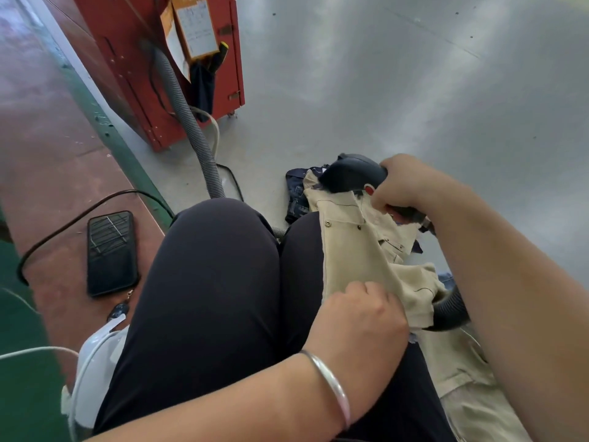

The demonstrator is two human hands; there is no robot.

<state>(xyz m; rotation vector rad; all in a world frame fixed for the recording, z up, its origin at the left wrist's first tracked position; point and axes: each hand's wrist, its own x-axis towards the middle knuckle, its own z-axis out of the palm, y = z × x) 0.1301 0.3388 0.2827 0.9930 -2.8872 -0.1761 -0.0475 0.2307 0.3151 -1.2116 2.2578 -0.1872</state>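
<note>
A beige garment (357,250) with snap buttons lies across my right thigh and hangs down to the floor. My left hand (360,317), with a silver bangle on the wrist, grips the cloth near its lower edge. My right hand (404,186) is curled round the handle of a black suction tool (350,175), whose head sits at the garment's upper end. A black ribbed hose (451,311) comes out from under the cloth.
A red machine (165,71) stands at the back left with a grey ribbed hose (191,122) running down from it. A black phone (111,253) and a black cable lie on the reddish ledge. Dark denim pieces (296,193) lie on the grey floor.
</note>
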